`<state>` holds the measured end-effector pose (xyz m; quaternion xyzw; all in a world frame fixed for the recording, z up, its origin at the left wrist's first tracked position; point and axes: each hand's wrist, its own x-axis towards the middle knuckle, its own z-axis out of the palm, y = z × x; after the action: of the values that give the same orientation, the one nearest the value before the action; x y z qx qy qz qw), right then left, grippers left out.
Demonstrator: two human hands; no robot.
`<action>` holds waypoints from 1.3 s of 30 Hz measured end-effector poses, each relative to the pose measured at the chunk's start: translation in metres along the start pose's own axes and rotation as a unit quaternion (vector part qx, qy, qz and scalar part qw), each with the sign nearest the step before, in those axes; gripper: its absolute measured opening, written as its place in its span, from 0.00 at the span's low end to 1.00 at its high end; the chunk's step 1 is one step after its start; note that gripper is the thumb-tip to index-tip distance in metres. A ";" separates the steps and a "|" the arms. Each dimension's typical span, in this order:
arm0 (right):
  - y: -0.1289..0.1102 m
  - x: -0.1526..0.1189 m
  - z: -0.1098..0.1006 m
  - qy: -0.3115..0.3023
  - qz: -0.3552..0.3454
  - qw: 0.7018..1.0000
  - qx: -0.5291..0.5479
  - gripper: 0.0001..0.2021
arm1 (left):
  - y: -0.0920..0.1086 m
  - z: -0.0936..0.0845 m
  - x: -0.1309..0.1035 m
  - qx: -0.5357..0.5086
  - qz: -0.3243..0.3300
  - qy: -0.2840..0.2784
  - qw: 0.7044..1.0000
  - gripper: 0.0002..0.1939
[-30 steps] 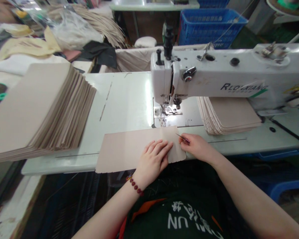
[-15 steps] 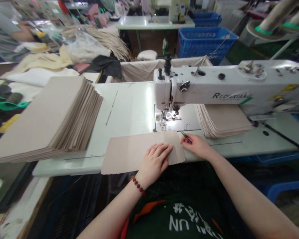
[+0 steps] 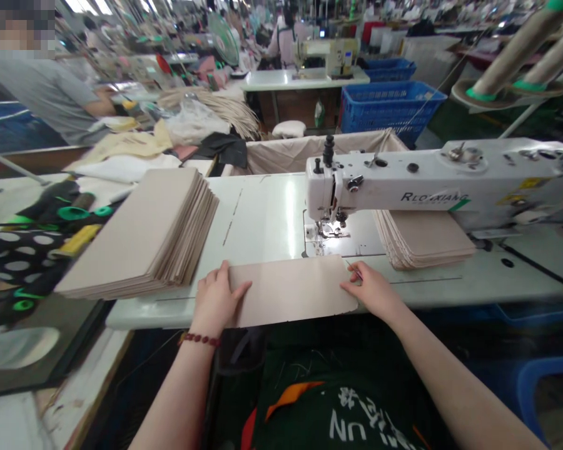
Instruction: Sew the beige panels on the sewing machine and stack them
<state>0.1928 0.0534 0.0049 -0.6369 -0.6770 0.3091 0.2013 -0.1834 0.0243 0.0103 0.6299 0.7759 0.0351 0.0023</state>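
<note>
A beige panel (image 3: 295, 287) lies flat at the table's front edge, below the sewing machine's needle area. My left hand (image 3: 218, 294) rests on its left end, thumb spread away from the fingers. At the panel's right end, my right hand (image 3: 363, 286) is closed around small dark snips (image 3: 355, 270), their tip pointing up and left. A tall stack of beige panels (image 3: 136, 231) stands to the left. Under the arm of the white sewing machine (image 3: 385, 184) sits a smaller stack of beige pieces (image 3: 426, 237).
Cloth scraps (image 3: 122, 144) and green thread spools (image 3: 75, 212) lie at the left. Behind the table are a cloth-lined bin (image 3: 281, 150) and a blue crate (image 3: 389, 106). A person in a grey shirt (image 3: 51, 94) is at the back left.
My left hand has moved from the panel's middle to its left end. My right hand stays by the right end with the snips. The camera view has tilted up and shifted left.
</note>
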 end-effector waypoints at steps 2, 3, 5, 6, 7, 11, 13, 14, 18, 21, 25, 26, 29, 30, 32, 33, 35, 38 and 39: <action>-0.005 0.001 0.003 0.003 0.006 0.999 -0.033 0.15 | 0.003 -0.002 0.001 -0.053 -0.039 -0.002 0.998 0.45; -0.006 0.001 0.003 0.003 0.008 0.999 -0.039 0.14 | 0.004 -0.003 0.003 -0.087 -0.060 -0.015 0.994 0.45; -0.007 0.001 0.004 -0.004 0.011 0.999 -0.035 0.12 | 0.002 -0.004 0.005 -0.140 -0.093 -0.048 0.985 0.40; -0.006 0.000 0.004 -0.009 0.011 0.999 -0.031 0.11 | 0.000 -0.005 0.006 -0.151 -0.103 -0.058 0.981 0.36; -0.004 -0.001 0.004 -0.013 0.011 0.999 -0.027 0.10 | -0.002 -0.005 0.006 -0.151 -0.109 -0.060 0.981 0.32; 0.004 -0.004 0.006 -0.020 0.018 0.999 -0.022 0.09 | -0.008 -0.011 0.000 -0.108 -0.111 -0.017 0.988 0.28; 0.006 -0.003 0.007 -0.020 0.016 0.999 -0.020 0.09 | -0.005 -0.015 -0.004 -0.094 -0.109 -0.007 0.990 0.29; 0.006 -0.002 0.008 -0.017 0.016 1.000 -0.020 0.09 | -0.002 -0.016 -0.006 -0.090 -0.107 -0.006 0.990 0.29; -0.001 0.003 0.007 0.012 0.024 0.999 -0.045 0.08 | 0.019 -0.017 -0.007 -0.078 -0.071 0.004 0.994 0.27; -0.005 0.008 0.005 0.020 0.022 0.998 -0.059 0.08 | 0.034 -0.013 -0.007 -0.073 -0.032 0.007 0.997 0.25; -0.004 0.012 0.002 0.011 0.015 0.998 -0.057 0.07 | 0.044 -0.010 -0.004 -0.065 0.010 0.013 0.998 0.21; -0.003 0.012 0.002 0.008 0.014 0.998 -0.054 0.07 | 0.046 -0.010 -0.003 -0.067 0.027 0.014 0.997 0.20; 0.000 0.012 0.002 0.002 0.016 0.999 -0.041 0.06 | 0.064 -0.007 -0.002 -0.087 0.103 0.007 0.991 0.19; 0.000 0.012 0.001 0.000 0.017 0.999 -0.035 0.05 | 0.074 -0.006 -0.003 -0.098 0.137 0.003 0.986 0.20; 0.001 0.011 0.001 -0.005 0.018 1.000 -0.019 0.05 | 0.098 0.000 -0.005 -0.130 0.209 0.000 0.969 0.24; 0.000 0.011 0.001 -0.008 0.017 1.000 -0.011 0.06 | 0.111 0.003 -0.006 -0.146 0.242 0.000 0.959 0.28; 0.000 0.009 0.001 -0.012 0.016 1.000 0.004 0.06 | 0.134 0.007 -0.005 -0.166 0.284 0.002 0.944 0.35; 0.002 0.007 0.002 -0.008 0.012 1.000 0.025 0.04 | 0.156 0.008 0.004 -0.161 0.278 -0.007 0.947 0.40; 0.003 0.007 0.003 -0.004 0.012 0.999 0.034 0.04 | 0.160 0.007 0.008 -0.161 0.265 -0.017 0.950 0.39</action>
<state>0.1927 0.0595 0.0000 -0.6363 -0.6594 0.3369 0.2164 -0.0283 0.0651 0.0130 0.8047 0.5647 0.1481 0.1078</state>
